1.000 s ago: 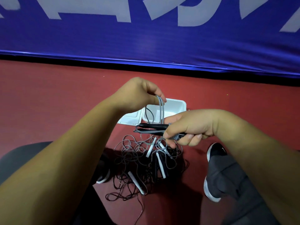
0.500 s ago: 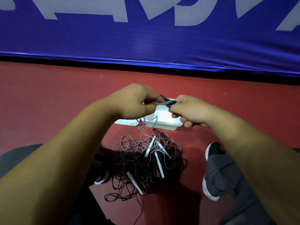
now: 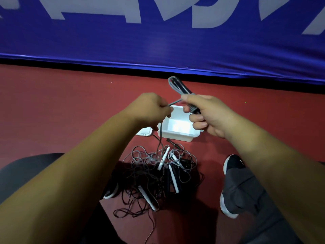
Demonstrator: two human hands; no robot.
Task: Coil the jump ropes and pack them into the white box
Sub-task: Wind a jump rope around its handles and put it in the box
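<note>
My right hand (image 3: 209,115) grips a folded bundle of grey jump rope with black handles (image 3: 177,86); its looped end sticks up and away past my fingers. My left hand (image 3: 149,110) pinches a grey strand of that same rope just left of the bundle, and the rest of the strand hangs down to the floor. Below both hands sits the open white box (image 3: 177,134) on the red floor, nothing visible inside it. Nearer to me lies a tangled pile of jump ropes (image 3: 158,175) with white and black handles.
The box's white lid (image 3: 144,132) lies flat at its left side. A blue banner wall (image 3: 158,41) runs along the far edge of the floor. My black shoes (image 3: 232,166) and dark trouser legs flank the pile on both sides.
Both hands have risen above the box. The right hand has swung the bundle so its loop points up and away, and the left hand now pulls a strand out from it.
</note>
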